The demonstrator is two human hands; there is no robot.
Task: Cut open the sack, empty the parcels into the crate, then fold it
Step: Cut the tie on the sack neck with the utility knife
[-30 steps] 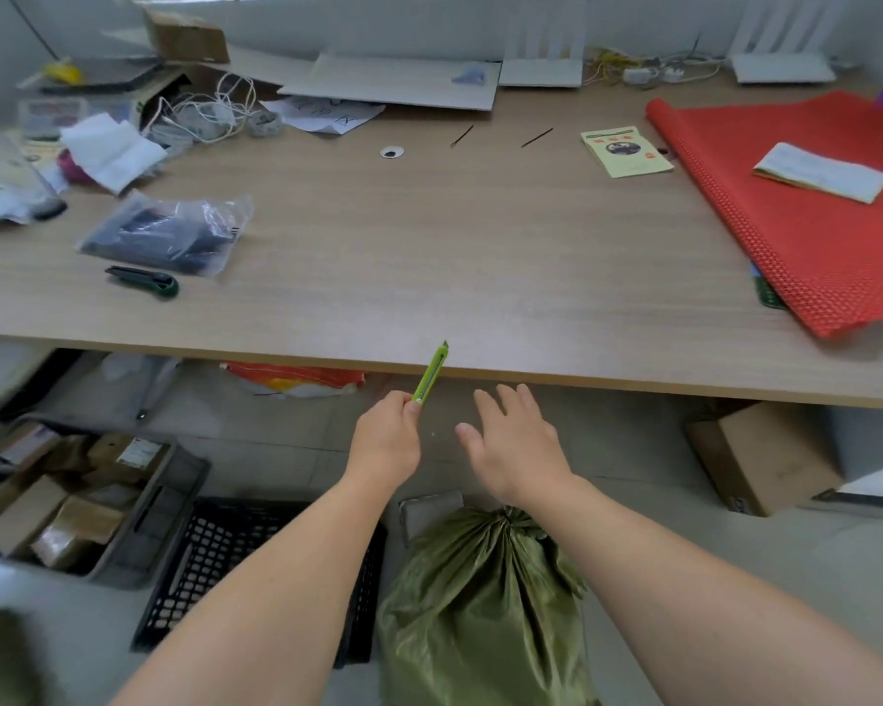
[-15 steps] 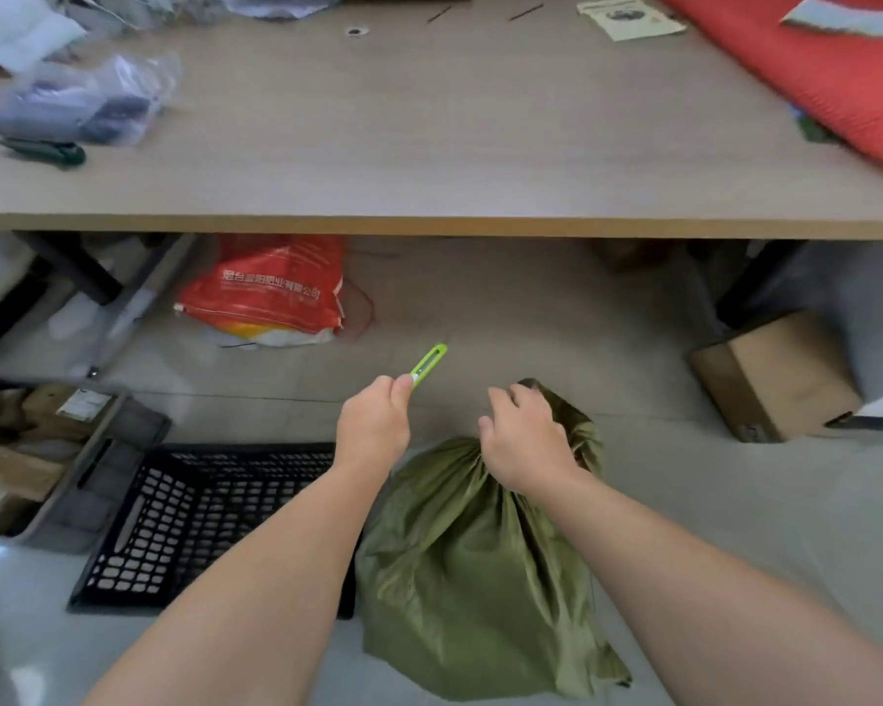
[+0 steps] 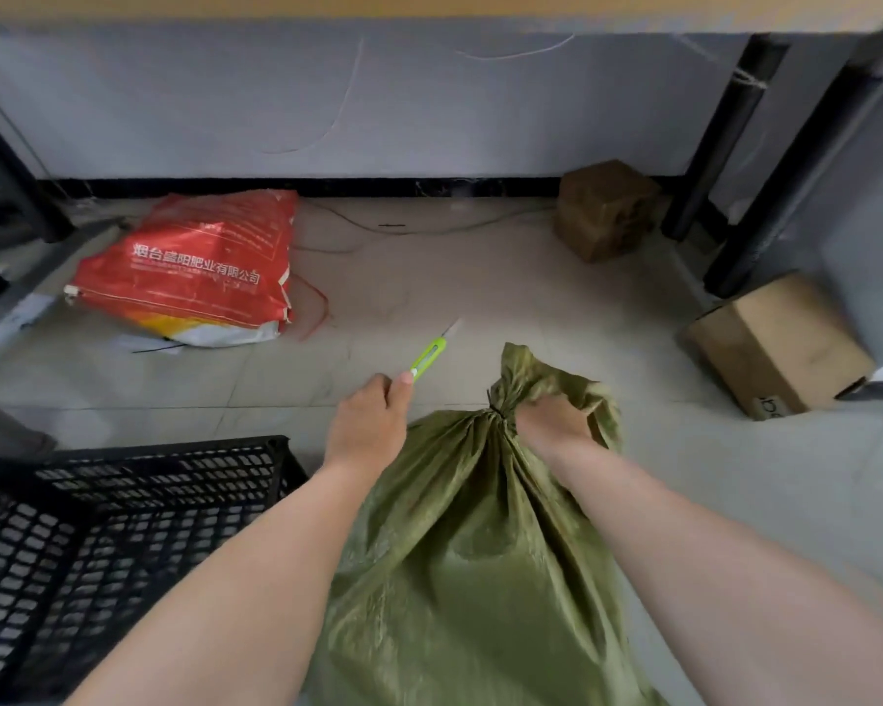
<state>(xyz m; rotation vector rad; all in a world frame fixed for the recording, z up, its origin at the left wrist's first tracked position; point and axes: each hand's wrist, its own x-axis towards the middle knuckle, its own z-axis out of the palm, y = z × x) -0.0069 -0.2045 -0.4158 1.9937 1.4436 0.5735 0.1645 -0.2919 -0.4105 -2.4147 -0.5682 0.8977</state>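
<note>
Green woven sack (image 3: 460, 568) standing on floor (image 3: 480, 298), nearest to camera, btwn both forearms; neck bunched & tied w/ dark tie (image 3: 498, 411) at top, loose mouth fabric flaring above knot. Still tied shut, uncut. Parcels not visible, contents hidden.

Just left of sack, touching or nearly so: black plastic lattice crate (image 3: 123, 501), open top, looks bare inside as far as visible; near corner cut off by frame edge.

At sack neck, right side of knot: right hand (image 3: 551, 422) closed round gathered mouth fabric, gripping it just beside tie.

Left of sack neck, slightly apart from it: left hand (image 3: 370, 425) clenched on green utility knife (image 3: 429, 356), thumb on slider end. Blade out, pointing up & away from sack, not touching fabric.

Farther, beyond sack & left: red printed bag (image 3: 195, 267) w/ white lettering lying flat on floor, red string trailing toward sack side.

Right of sack, well apart: cardboard box (image 3: 776, 343) on floor, near black desk leg (image 3: 806, 160). Beyond sack, right & farther back by wall: smaller brown box (image 3: 605, 211), blurred.

Farthest: grey wall w/ dark skirting, thin loose wires hanging; underside edge of desk (image 3: 429, 5) along top of frame.
</note>
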